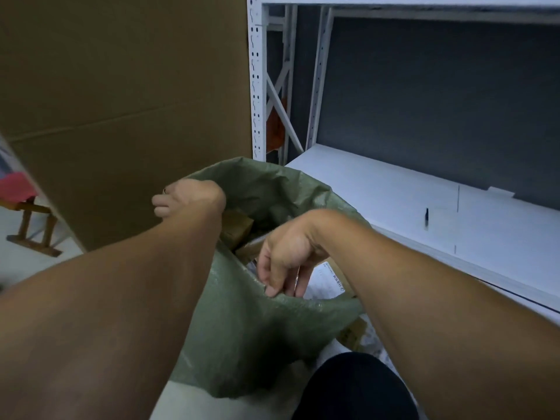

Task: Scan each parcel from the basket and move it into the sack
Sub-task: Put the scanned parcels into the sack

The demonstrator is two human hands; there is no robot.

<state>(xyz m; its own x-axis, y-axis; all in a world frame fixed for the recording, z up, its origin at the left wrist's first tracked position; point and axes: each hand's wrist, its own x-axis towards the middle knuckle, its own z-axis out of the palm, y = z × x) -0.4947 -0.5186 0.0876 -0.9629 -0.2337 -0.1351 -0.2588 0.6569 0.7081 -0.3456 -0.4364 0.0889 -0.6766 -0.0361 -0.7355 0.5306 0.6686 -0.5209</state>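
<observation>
A green woven sack (257,328) stands open in front of me on the floor. My left hand (188,197) grips the sack's far left rim, fingers curled over the edge. My right hand (288,256) pinches the near rim with thumb and fingers. Inside the sack lie brown cardboard parcels (238,227), and a parcel with a white label (328,283) shows under my right wrist. No basket and no scanner are in view.
A large brown cardboard sheet (121,101) stands at the left behind the sack. A white metal shelf rack (394,192) runs along the right, with a small dark object (426,218) on its board. A wooden stand (33,231) is at far left. My dark-clothed knee (357,389) is below.
</observation>
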